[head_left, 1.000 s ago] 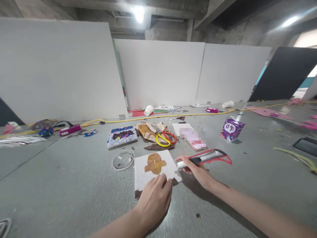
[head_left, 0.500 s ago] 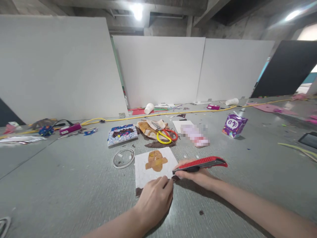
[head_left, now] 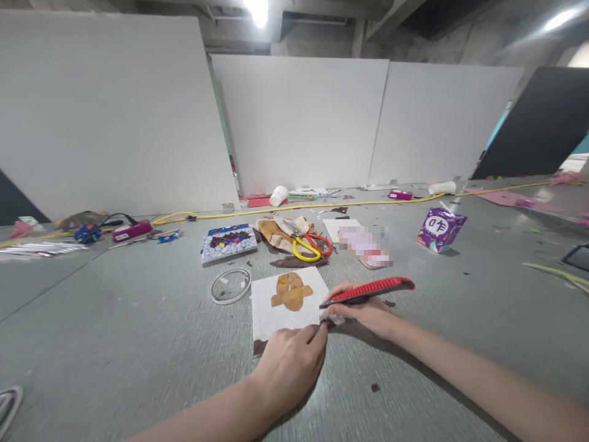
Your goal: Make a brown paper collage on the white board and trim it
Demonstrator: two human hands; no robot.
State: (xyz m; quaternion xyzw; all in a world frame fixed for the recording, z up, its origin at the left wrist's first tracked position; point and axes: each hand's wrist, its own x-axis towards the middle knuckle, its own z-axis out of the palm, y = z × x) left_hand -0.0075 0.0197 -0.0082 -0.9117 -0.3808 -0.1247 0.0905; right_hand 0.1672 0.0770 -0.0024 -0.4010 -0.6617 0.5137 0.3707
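Note:
A white square panel (head_left: 264,319) lies flat on the grey surface, with tan-brown pieces (head_left: 292,291) stuck on it in a round shape crossed by a band. Dark brown material (head_left: 259,347) runs along its near edge. My left hand (head_left: 294,362) is closed at the panel's near right corner, fingertips pinching the dark brown edge. In my right hand (head_left: 363,313), beside the panel's right edge, is a red utility knife (head_left: 372,288), its tip pointing left. A crumpled white scrap (head_left: 335,318) shows beneath the right fingers.
Behind the panel are scissors (head_left: 307,248) on brown cloth-like scraps (head_left: 271,233), a mosaic-like board (head_left: 230,245) and a blurred pink item (head_left: 368,248). A clear ring-shaped roll (head_left: 230,301) lies left; a purple drink carton (head_left: 440,230) stands right. A yellow cord (head_left: 257,212) crosses behind.
The right hand has shifted slightly, and the utility knife lies a little further left. A white scrap now shows under the right fingers. The left hand stays at the corner; the view has tilted slightly.

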